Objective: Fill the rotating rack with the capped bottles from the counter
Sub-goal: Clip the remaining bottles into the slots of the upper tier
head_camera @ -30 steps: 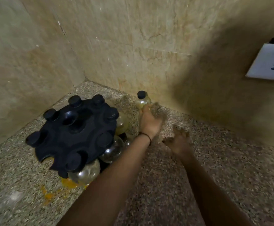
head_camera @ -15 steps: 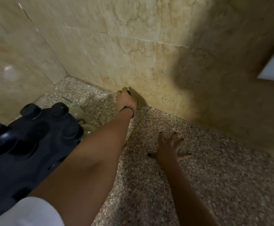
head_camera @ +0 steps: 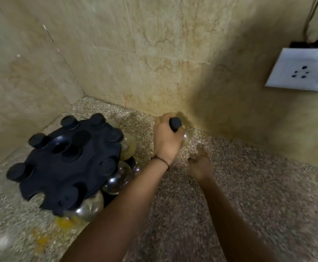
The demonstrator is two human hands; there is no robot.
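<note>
A black rotating rack (head_camera: 69, 165) stands on the speckled counter at the left, with several black-capped glass bottles (head_camera: 116, 178) hanging in its rim slots. My left hand (head_camera: 166, 140) is closed around a clear bottle with a black cap (head_camera: 175, 124), held near the back wall to the right of the rack. Only the cap and a bit of glass (head_camera: 188, 136) show past my fingers. My right hand (head_camera: 199, 164) hovers just below and right of the bottle, blurred, fingers loosely spread, holding nothing.
Beige tiled walls (head_camera: 154, 63) close in the corner behind and left of the rack. A white wall socket (head_camera: 301, 70) sits at the upper right. Yellow stains (head_camera: 63, 223) mark the granite counter (head_camera: 249, 195) in front of the rack.
My left hand has closed on the capped bottle by the back wall and lifted it, so the cap now shows above my fist. My right hand has risen off the counter toward the bottle.
</note>
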